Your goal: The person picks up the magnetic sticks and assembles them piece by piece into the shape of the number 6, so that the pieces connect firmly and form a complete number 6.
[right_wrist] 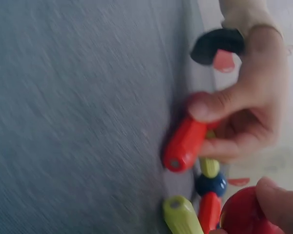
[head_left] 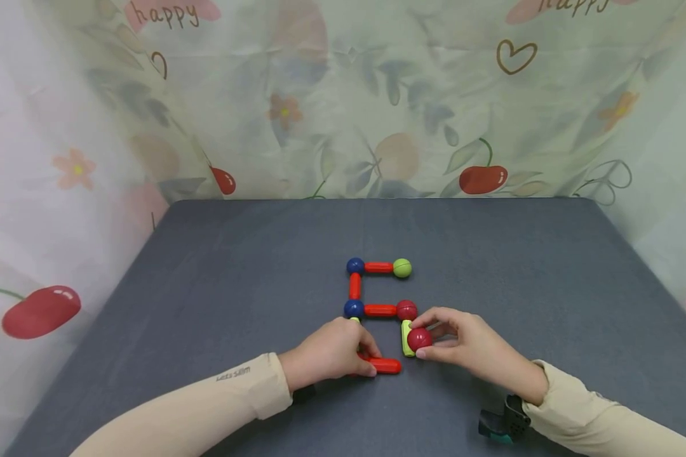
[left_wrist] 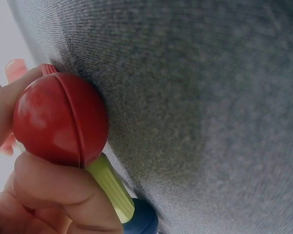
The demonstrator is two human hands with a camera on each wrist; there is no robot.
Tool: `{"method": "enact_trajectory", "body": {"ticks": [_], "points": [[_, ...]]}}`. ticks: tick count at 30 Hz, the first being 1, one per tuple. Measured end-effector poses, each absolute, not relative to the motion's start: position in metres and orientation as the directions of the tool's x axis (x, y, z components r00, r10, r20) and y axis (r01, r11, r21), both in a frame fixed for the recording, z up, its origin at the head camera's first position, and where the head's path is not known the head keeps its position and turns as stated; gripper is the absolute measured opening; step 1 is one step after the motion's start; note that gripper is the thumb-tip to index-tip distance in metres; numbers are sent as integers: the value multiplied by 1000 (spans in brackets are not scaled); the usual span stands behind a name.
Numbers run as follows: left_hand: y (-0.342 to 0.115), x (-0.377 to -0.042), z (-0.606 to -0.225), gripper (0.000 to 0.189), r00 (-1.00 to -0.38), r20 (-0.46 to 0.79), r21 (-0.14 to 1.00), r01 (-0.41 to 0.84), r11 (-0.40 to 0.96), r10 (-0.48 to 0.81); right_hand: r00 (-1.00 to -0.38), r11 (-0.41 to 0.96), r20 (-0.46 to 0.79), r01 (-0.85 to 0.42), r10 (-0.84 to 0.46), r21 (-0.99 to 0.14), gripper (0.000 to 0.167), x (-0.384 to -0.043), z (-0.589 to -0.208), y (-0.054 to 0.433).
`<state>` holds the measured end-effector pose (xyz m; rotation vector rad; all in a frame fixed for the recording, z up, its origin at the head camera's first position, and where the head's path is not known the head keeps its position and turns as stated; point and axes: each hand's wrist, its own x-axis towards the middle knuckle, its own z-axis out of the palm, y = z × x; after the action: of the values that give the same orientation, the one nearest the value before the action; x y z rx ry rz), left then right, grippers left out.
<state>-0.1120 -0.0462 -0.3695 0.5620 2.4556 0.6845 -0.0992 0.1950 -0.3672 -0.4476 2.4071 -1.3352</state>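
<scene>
My left hand (head_left: 328, 355) grips a red ball (left_wrist: 61, 119), which that hand hides in the head view. A thick red rod (head_left: 385, 365) extends rightward from the ball, and a yellow-green rod (left_wrist: 112, 185) runs from it toward a blue ball (head_left: 354, 309). My right hand (head_left: 471, 339) pinches another red ball (head_left: 419, 339) between thumb and fingers. This ball overlaps a second yellow-green rod (head_left: 404, 343), whose far end meets a red ball (head_left: 407, 310). In the right wrist view, the near end of that yellow-green rod (right_wrist: 180, 214) is bare.
Beyond the hands, a thin red rod (head_left: 380, 310) links the blue ball to the upright row's far red ball. Another red rod (head_left: 355, 287) leads to a farther blue ball (head_left: 356, 266), then a red rod (head_left: 379, 267) and a green ball (head_left: 402, 268). Everything lies on a dark grey table (head_left: 234, 273).
</scene>
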Motion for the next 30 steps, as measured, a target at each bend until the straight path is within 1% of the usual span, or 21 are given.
{"method": "enact_trajectory", "body": {"ticks": [4,8,14,18,26,30], "points": [[-46,-112,-370,16,-775,-371,566,247,786,511,-890,536,-165,-101,-425,-838,37,-92,-373,193],[-45,-112,-370,16,-776,-371,562,249,789,510,-884,583,-174,-128,-433,-803,36,-88,-381,193],[-45,-111,-370,15,-777,-369,564,249,787,510,-859,564,-164,-164,-484,-809,35,-84,-390,197],[-45,-111,-370,15,-778,-368,566,247,787,509,-851,551,-156,-176,-502,-816,37,-84,-390,198],[-48,-112,-371,16,-776,-359,592,241,769,519,-843,551,-217,-110,-493,-827,34,-87,-387,195],[-51,-112,-373,16,-777,-331,606,259,752,535,-845,559,-218,-110,-488,-822,32,-87,-387,194]]}}
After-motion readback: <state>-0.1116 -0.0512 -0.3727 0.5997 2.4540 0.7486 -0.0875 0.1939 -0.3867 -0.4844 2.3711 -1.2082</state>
